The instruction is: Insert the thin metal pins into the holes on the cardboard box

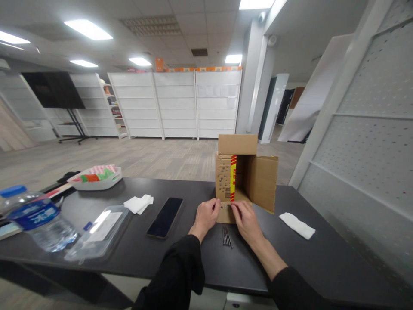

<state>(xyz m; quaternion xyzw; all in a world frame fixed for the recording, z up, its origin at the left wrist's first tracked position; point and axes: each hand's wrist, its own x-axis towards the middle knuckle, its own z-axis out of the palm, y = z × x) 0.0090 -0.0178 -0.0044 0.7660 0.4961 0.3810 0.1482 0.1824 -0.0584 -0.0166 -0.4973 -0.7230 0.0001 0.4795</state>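
An open cardboard box (261, 176) stands on the dark table with its opening facing me and its flaps spread. Small round spots or holes dot its left panel, beside a yellow and red tape strip (233, 176). At the left edge of the lower flap (226, 217), my left hand (205, 217) is closed, thumb against the curled fingers, gripping that edge. My right hand (247, 218) pinches at the same flap, its fingertips over something too small to make out. Several thin dark screws or nails (227, 237) lie side by side between my wrists.
Left of my hands lie a phone (165, 217), folded white tissues (138, 204), a clear plastic case (101, 232) and a water bottle (38, 217). A white tray (97, 184) holds coloured packets. Another tissue (297, 225) lies right, near a perforated panel (368, 129).
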